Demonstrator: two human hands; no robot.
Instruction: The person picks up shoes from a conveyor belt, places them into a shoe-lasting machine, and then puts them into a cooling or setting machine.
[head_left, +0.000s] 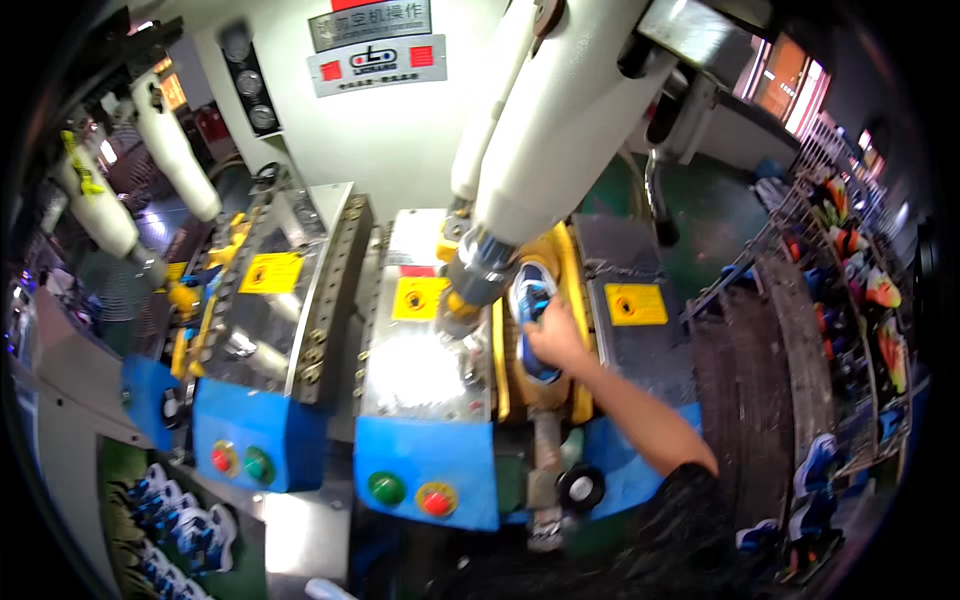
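Observation:
My right hand (557, 337) grips a blue-and-white sports shoe (541, 368) from its right side. The shoe sits toe away from me in the yellow-sided press station (502, 375) of a machine, between two metal-topped housings. Just left of the shoe, a large white press arm (540, 130) ends in a metal cylinder (482, 268). My right forearm reaches in from the lower right, with a dark sleeve at the elbow. My left hand is out of view. At the bottom edge, part of another light-coloured shoe (328, 589) shows.
Blue front panels carry a green button (387, 488) and a red button (437, 500). A second station (260, 330) stands left. Several shoes (185, 520) line the lower left. At right are a wooden plank shelf (745, 370), a rack of colourful shoes (880, 290), and blue-and-white shoes (818, 465).

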